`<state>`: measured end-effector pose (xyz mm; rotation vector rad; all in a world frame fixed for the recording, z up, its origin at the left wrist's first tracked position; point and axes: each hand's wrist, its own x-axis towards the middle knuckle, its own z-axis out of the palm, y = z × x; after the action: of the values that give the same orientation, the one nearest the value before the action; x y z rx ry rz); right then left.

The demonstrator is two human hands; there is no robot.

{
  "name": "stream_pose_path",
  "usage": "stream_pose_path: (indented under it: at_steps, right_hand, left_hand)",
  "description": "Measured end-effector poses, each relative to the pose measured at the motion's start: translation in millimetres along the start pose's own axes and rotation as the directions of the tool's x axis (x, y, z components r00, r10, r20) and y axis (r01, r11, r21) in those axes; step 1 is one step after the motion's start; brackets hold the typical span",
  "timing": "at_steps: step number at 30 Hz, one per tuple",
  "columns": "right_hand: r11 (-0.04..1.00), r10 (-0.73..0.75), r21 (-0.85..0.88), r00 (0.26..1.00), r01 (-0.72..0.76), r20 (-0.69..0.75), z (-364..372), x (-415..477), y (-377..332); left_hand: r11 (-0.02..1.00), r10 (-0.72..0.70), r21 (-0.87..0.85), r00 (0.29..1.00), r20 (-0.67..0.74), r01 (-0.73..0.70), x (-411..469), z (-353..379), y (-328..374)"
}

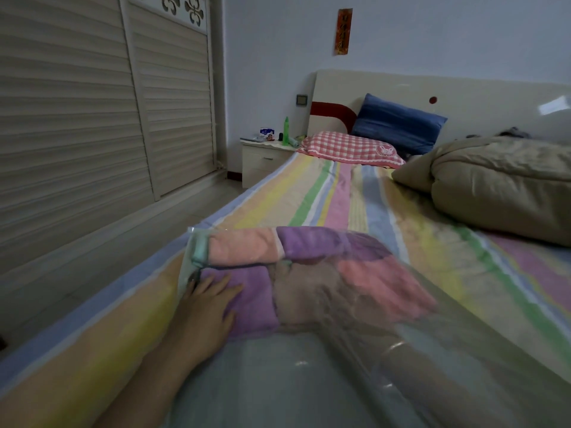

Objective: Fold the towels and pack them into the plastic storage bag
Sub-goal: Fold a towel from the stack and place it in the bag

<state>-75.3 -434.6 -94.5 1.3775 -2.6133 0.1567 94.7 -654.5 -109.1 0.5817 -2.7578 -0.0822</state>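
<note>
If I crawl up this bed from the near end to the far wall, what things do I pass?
left hand → folded towels → pink checked pillow → blue pillow → headboard

Dim bedroom: louvred wardrobe doors (92, 118) left, white nightstand (265, 162) beside a striped bed (309, 196).

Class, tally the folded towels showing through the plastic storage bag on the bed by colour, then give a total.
Pink towels: 2
Purple towels: 2
Total: 4 (the blurred area in the middle of the bag is too unclear to count)
</note>
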Motion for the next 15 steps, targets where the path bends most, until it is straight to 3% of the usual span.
stream_pose_path:
  at_steps: [1, 2, 3, 5, 6, 9, 12, 15]
  right_hand:
    - [0.998, 0.033, 0.045, 0.999, -0.033, 0.003, 9.8, -19.4, 15.9]
    - [0.997, -0.039, 0.074, 0.998, 0.035, 0.059, -1.0, -40.9, 19.4]
    - [0.997, -0.044, 0.062, 0.995, 0.05, -0.085, -2.9, -62.4, 22.1]
    - [0.999, 0.031, 0.041, 0.993, -0.026, -0.116, -16.4, -105.4, 19.2]
    - [0.999, 0.011, 0.035, 0.995, -0.008, -0.095, -20.6, -122.1, 19.7]
    - [0.996, -0.07, 0.031, 0.966, 0.08, -0.247, -45.3, -184.2, 15.2]
    - [0.988, 0.004, 0.154, 0.975, 0.031, -0.224, -65.7, -243.5, 14.7]
    - [0.977, 0.029, 0.213, 0.994, -0.005, -0.107, -72.2, -299.7, 26.9]
  left_hand:
    - [1.0, 0.003, -0.012, 1.0, 0.016, -0.003, -11.7, -5.6, 15.0]
    - [0.999, 0.024, -0.021, 1.0, 0.019, -0.024, -24.3, -11.8, 31.6]
    - [0.997, 0.072, -0.034, 0.997, -0.014, -0.073, -38.2, -14.3, 48.3]
    - [0.979, 0.179, -0.101, 0.984, 0.001, -0.178, -64.9, -24.7, 86.3]
    - [0.969, 0.211, -0.138, 0.977, 0.04, -0.204, -79.1, -32.6, 106.8]
    - [0.949, 0.257, -0.231, 0.949, 0.182, -0.213, -117.4, -65.7, 169.4]
    - [0.919, 0.337, -0.267, 0.928, 0.158, -0.289, -145.1, -99.0, 233.5]
    - [0.864, 0.428, -0.352, 0.893, 0.141, -0.359, -166.2, -114.8, 298.6]
